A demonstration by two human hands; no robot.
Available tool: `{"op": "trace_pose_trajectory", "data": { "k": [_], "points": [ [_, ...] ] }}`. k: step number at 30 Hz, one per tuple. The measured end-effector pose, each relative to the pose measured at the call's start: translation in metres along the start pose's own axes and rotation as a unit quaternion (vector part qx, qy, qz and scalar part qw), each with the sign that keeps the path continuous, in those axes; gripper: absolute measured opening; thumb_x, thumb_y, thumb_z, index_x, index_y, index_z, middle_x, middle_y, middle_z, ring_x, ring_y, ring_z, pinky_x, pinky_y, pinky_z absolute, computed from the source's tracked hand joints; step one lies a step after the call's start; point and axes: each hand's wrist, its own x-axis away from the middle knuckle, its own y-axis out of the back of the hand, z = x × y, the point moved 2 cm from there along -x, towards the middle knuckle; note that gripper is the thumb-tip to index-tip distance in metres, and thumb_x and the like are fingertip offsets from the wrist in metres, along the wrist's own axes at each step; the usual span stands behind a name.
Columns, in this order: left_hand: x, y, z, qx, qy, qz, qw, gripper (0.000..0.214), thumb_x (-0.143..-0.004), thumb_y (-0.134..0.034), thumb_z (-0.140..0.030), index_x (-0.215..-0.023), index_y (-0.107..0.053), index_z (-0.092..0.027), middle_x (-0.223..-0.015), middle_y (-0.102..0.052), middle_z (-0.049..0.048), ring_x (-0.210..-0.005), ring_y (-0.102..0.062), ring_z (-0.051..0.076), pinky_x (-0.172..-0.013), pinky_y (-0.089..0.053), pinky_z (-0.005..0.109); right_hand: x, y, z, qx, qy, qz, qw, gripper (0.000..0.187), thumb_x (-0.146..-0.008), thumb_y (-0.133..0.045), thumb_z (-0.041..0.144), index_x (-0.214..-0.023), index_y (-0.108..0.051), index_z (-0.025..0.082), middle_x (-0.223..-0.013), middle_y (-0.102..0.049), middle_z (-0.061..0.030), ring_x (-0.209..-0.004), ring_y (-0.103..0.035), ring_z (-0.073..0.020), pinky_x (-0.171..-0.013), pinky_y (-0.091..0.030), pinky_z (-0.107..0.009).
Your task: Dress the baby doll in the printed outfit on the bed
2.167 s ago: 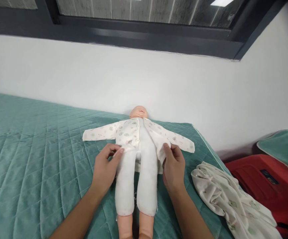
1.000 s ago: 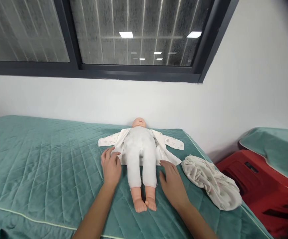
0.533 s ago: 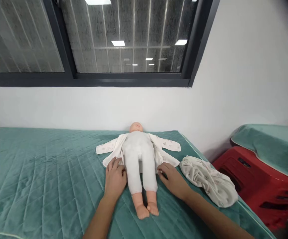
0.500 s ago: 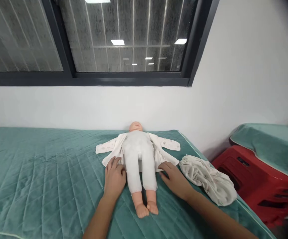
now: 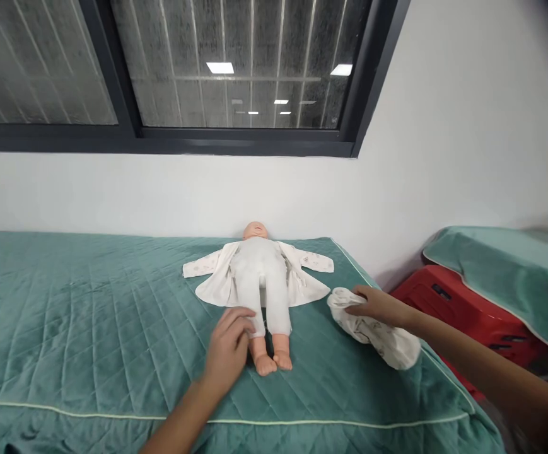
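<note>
A baby doll with a white cloth body lies on its back, bare feet toward me. Under it a white baby jacket is spread, front undone, its printed sleeves stretched to both sides. My left hand rests against the doll's leg on the left, fingers loosely bent and holding nothing. To the right of the doll, my right hand grips the upper part of a crumpled white printed garment between thumb and fingers. The garment's folds hide its exact kind.
A green quilted bed cover with pale piping lies under everything. Beyond the bed's right edge stand red plastic stools, partly under another green cover. A white wall and a dark-framed window are behind.
My right hand has left the jacket's hem, moved right and taken hold of the crumpled garment. My left hand has shifted from the jacket to the doll's leg. The view has tilted down.
</note>
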Motion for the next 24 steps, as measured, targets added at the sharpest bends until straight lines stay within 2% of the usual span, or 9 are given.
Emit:
{"op": "trace_pose_trajectory", "data": {
  "k": [3,5,8,11,13,16,18,21,24],
  "points": [
    [-0.004,-0.010,-0.044,0.010,-0.053,0.063,0.997,0.025,-0.091,-0.045,-0.010,-0.109,-0.059,-0.020,-0.128,-0.057,0.0109,-0.115,-0.057,0.019,-0.097,-0.050,0.038,0.023,-0.001,0.063,-0.202,0.039,0.067,0.976,0.039,-0.075,-0.071,0.049,-0.098,-0.066,0.019,-0.102,-0.071,-0.0075,-0.095,-0.065,-0.0272,-0.082,-0.051,-0.037],
    [-0.011,-0.012,-0.073,-0.024,-0.129,0.098,0.987,0.043,-0.090,-0.057,-0.025,-0.132,-0.047,-0.020,-0.143,-0.043,0.0164,-0.129,-0.048,0.025,-0.103,-0.047,0.044,0.038,-0.003,0.106,-0.379,0.053,0.122,0.916,0.038,-0.082,-0.066,0.046,-0.109,-0.065,0.019,-0.108,-0.071,-0.0084,-0.097,-0.067,-0.0246,-0.082,-0.052,-0.034],
    [-0.024,-0.004,-0.104,-0.098,-0.221,0.086,0.967,0.068,-0.085,-0.067,-0.039,-0.143,-0.036,-0.021,-0.147,-0.037,0.0176,-0.139,-0.034,0.032,-0.113,-0.034,0.056,0.053,-0.011,0.160,-0.546,0.024,0.215,0.810,0.035,-0.091,-0.058,0.042,-0.111,-0.064,0.014,-0.097,-0.073,-0.0101,-0.088,-0.069,-0.0211,-0.078,-0.055,-0.030],
    [-0.040,0.011,-0.117,-0.158,-0.232,0.025,0.959,0.061,-0.085,-0.066,-0.032,-0.139,-0.039,-0.023,-0.143,-0.043,0.0157,-0.137,-0.036,0.033,-0.115,-0.028,0.059,0.065,-0.022,0.194,-0.626,0.002,0.306,0.717,0.038,-0.097,-0.047,0.043,-0.112,-0.062,0.012,-0.082,-0.072,-0.0076,-0.071,-0.069,-0.0182,-0.067,-0.056,-0.029],
    [-0.049,0.022,-0.118,-0.167,-0.219,0.014,0.961,0.058,-0.084,-0.066,-0.027,-0.136,-0.041,-0.023,-0.144,-0.042,0.0155,-0.137,-0.037,0.032,-0.114,-0.031,0.057,0.072,-0.028,0.206,-0.644,0.015,0.339,0.686,0.042,-0.097,-0.045,0.048,-0.112,-0.062,0.012,-0.078,-0.071,-0.0066,-0.070,-0.069,-0.0188,-0.065,-0.056,-0.030],
    [-0.054,0.037,-0.114,-0.122,-0.184,0.051,0.974,0.053,-0.082,-0.067,-0.025,-0.130,-0.044,-0.024,-0.144,-0.043,0.0141,-0.134,-0.040,0.031,-0.109,-0.038,0.053,0.081,-0.031,0.211,-0.652,0.055,0.329,0.681,0.045,-0.095,-0.049,0.052,-0.114,-0.061,0.013,-0.086,-0.073,-0.0080,-0.079,-0.071,-0.0207,-0.075,-0.057,-0.033],
    [-0.052,0.045,-0.109,-0.056,-0.152,0.063,0.985,0.047,-0.081,-0.067,-0.022,-0.123,-0.047,-0.025,-0.141,-0.046,0.0119,-0.132,-0.043,0.028,-0.108,-0.039,0.049,0.085,-0.032,0.208,-0.640,0.082,0.309,0.699,0.036,-0.092,-0.057,0.043,-0.112,-0.062,0.013,-0.093,-0.073,-0.0089,-0.083,-0.071,-0.0201,-0.080,-0.056,-0.033],
    [-0.045,0.054,-0.100,0.046,-0.069,0.005,0.996,0.047,-0.080,-0.068,-0.021,-0.122,-0.047,-0.025,-0.142,-0.045,0.0103,-0.134,-0.041,0.026,-0.109,-0.039,0.045,0.089,-0.033,0.199,-0.601,0.114,0.285,0.738,0.029,-0.081,-0.067,0.021,-0.109,-0.064,0.013,-0.089,-0.074,-0.0075,-0.081,-0.071,-0.0190,-0.078,-0.056,-0.028],
    [-0.039,0.053,-0.089,0.122,0.075,-0.037,0.989,0.047,-0.082,-0.064,-0.024,-0.126,-0.047,-0.024,-0.135,-0.051,0.0093,-0.126,-0.049,0.024,-0.101,-0.043,0.038,0.089,-0.032,0.190,-0.571,0.127,0.291,0.757,0.038,-0.074,-0.067,0.013,-0.112,-0.063,0.014,-0.088,-0.075,-0.0070,-0.081,-0.072,-0.0210,-0.074,-0.056,-0.030]
  ]
}}
